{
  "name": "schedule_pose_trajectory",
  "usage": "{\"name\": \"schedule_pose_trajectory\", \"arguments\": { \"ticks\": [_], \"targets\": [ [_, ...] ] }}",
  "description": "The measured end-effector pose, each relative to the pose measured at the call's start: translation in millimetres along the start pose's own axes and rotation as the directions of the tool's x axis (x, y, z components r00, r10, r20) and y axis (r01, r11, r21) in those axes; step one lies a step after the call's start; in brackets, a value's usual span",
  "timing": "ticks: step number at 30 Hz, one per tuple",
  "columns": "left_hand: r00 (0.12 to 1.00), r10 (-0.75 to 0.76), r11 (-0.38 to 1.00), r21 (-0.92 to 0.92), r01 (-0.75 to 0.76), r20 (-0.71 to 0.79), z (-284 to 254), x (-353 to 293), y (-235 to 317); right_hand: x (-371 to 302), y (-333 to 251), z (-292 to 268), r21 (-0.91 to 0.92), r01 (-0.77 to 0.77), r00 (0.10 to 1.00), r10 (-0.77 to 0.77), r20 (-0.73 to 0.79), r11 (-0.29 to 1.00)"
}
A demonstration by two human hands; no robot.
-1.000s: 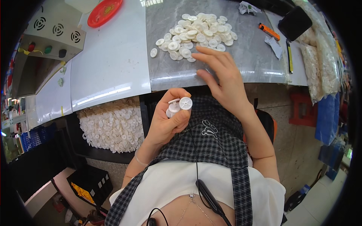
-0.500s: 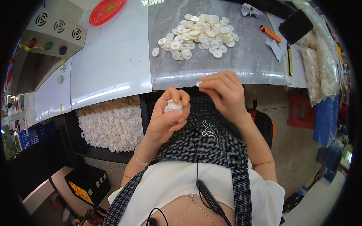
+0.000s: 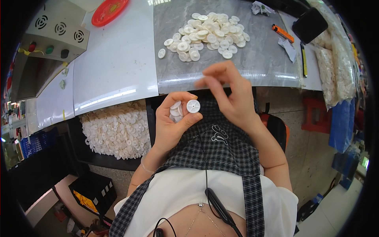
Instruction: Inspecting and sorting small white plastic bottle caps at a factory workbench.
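Observation:
My left hand (image 3: 171, 120) is closed around several white plastic gears (image 3: 176, 110) in its palm. Between its thumb and index fingertip it pinches one white gear (image 3: 193, 106), toothed rim and small centre hole showing. Just right of it and higher, my right hand (image 3: 233, 93) hovers near the table's front edge, thumb and index finger apart and blurred at the tips; no piece shows between them. Beyond both hands a heap of round white gears (image 3: 211, 33) lies on the grey marbled table mat (image 3: 177, 73).
Left of my lap, a black bin (image 3: 102, 160) holds many small white pieces (image 3: 114, 132). A metal box with knobs (image 3: 55, 37) and a red plate (image 3: 109, 11) stand at the left. Rightward lie an orange cutter (image 3: 282, 33), a yellow-black knife (image 3: 303, 61) and clear bags (image 3: 331, 75).
My right hand has moved slightly up and parted its fingers; the small white piece at its fingertips no longer shows there. My left hand now presents one gear between thumb and index finger.

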State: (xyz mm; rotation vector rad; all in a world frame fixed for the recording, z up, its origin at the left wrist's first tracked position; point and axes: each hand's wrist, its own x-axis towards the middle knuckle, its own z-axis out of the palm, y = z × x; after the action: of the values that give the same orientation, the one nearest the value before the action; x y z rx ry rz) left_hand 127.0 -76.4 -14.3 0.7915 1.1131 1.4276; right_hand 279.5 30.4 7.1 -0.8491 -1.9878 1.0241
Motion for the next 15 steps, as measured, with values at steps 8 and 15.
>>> {"name": "schedule_pose_trajectory", "arguments": {
  "ticks": [8,15],
  "targets": [
    [0.997,-0.026,0.979,-0.200,0.041,0.076,-6.4,-1.0,-4.4,31.0,33.3,15.1,-0.436,0.348,0.919,-0.393,-0.016,0.830],
    [0.997,-0.044,0.977,-0.207,0.055,0.055,-6.5,-0.5,-4.5,15.8,28.9,7.1,-0.484,0.304,0.935,-0.355,-0.014,0.820]
  ]
}}
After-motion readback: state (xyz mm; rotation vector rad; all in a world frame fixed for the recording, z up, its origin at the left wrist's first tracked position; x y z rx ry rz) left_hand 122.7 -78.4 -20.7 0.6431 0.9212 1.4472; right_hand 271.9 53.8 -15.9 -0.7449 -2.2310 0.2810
